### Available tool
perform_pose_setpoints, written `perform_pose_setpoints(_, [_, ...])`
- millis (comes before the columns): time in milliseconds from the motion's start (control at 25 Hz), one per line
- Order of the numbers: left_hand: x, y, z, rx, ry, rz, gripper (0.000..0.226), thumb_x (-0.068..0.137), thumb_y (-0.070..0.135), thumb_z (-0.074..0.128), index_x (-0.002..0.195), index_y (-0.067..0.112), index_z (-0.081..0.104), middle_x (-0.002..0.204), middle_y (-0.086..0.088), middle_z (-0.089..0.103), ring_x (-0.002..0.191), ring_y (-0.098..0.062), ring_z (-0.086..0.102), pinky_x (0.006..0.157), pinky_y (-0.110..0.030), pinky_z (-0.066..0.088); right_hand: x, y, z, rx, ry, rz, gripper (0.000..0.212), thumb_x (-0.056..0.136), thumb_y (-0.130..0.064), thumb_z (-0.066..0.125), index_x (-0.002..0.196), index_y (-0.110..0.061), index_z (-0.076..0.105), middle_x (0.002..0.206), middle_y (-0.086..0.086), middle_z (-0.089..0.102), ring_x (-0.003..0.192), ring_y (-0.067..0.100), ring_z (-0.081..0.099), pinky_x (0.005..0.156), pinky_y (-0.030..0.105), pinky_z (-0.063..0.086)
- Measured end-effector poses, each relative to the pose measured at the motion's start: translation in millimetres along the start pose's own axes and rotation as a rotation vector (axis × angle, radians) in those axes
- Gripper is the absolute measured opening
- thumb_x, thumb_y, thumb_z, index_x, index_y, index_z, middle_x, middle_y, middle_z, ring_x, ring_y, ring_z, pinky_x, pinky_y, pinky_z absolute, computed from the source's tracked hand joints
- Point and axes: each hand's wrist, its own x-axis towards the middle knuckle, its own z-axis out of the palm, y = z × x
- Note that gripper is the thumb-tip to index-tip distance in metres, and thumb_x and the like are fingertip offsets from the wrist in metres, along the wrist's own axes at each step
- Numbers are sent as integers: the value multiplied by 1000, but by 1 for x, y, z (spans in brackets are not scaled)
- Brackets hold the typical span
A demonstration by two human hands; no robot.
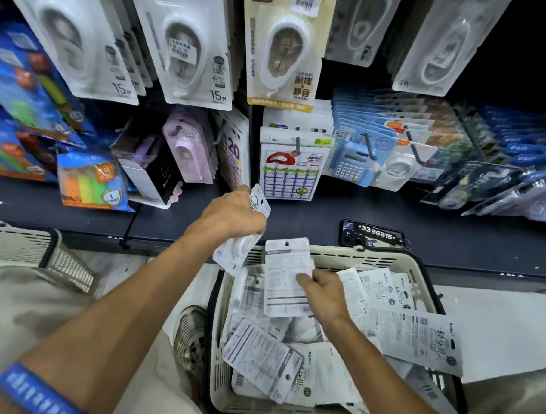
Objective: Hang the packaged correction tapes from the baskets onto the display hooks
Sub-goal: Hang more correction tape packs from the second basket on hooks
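Observation:
A cream plastic basket (385, 258) on the floor in front of me holds several white packaged correction tapes (263, 356). My left hand (230, 216) is raised above the basket's far left corner and is shut on a small stack of white packages (259, 203), held in front of the shelf edge. My right hand (324, 295) is over the basket, gripping one white package (286, 276) back side up by its lower right edge. Display hooks (298, 143) with hanging stationery stand behind, and rows of correction tape packs (191, 46) hang above.
A second cream basket (59, 260) stands at the left edge. A dark shelf ledge (296, 220) runs across, with a dark tag numbered 3396875 (375, 234) lying on it. Highlighter packs (88, 183) lean at the left. My sandalled foot (191, 334) is beside the basket.

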Motion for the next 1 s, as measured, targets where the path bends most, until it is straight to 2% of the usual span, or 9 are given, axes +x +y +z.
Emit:
perform_pose_setpoints(160, [3,1,8,-345,-250,-83,22,77,12,78,96,12,66,92,-10,75,79,-26,72,72,-33,59,-8,-33,-50,223,55,-492,8,97,-20,65,90,-22,62,91,-7,74,83,12,71,70,26,57])
perform_pose_setpoints(280, [1,-6,7,-614,-491,-63,12,74,15,73,83,9,77,80,-12,78,70,-25,75,69,-32,61,-11,-43,-50,-281,171,-942,12,92,-14,58,100,-24,58,119,-5,64,96,9,65,79,17,53])
perform_pose_setpoints(360, [0,-13,8,-766,-584,-49,25,78,36,70,90,17,81,95,-10,79,86,-27,76,76,-33,60,-9,-38,-43,-707,313,-1143,21,83,-3,57,102,-12,62,127,5,64,94,24,68,72,29,57])
perform_pose_setpoints(440, [-3,-17,12,-804,-658,-46,42,80,55,72,102,21,81,110,-12,78,100,-29,75,79,-37,61,-10,-34,-32,-825,429,-1185,23,80,1,60,101,-5,68,124,13,68,93,34,69,65,37,60])
perform_pose_setpoints(520, [-9,-19,15,-745,-671,-38,29,77,41,81,94,18,84,105,-14,79,93,-27,77,71,-36,63,-10,-32,-19,-815,410,-1208,22,82,2,63,102,-6,69,129,12,66,101,32,66,68,35,60])
perform_pose_setpoints(640, [-10,-20,8,-622,-475,-61,32,67,19,85,98,14,79,98,-14,80,85,-27,78,68,-38,64,-9,-12,-11,-600,306,-926,36,94,-8,55,130,-13,60,148,9,52,126,26,55,90,30,50])
perform_pose_setpoints(720, [-6,-18,3,-539,-281,-57,47,55,22,85,100,20,74,92,-8,81,82,-25,79,69,-40,64,-12,13,-9,-513,190,-549,39,99,-17,55,138,-17,49,133,6,60,113,22,62,90,36,54])
perform_pose_setpoints(840, [0,-14,1,-522,-110,-33,53,46,24,84,98,24,72,91,0,80,79,-19,77,66,-34,63,-20,42,11,-528,-195,-124,28,102,-38,54,125,-22,56,95,-10,69,74,5,64,70,28,53])
perform_pose_setpoints(1000, [0,-9,5,-492,-94,-22,65,44,25,85,108,23,70,100,-1,78,87,-21,76,76,-39,64,-17,49,60,-226,-312,107,22,94,-36,67,109,-34,52,99,-18,62,90,7,62,77,23,45])
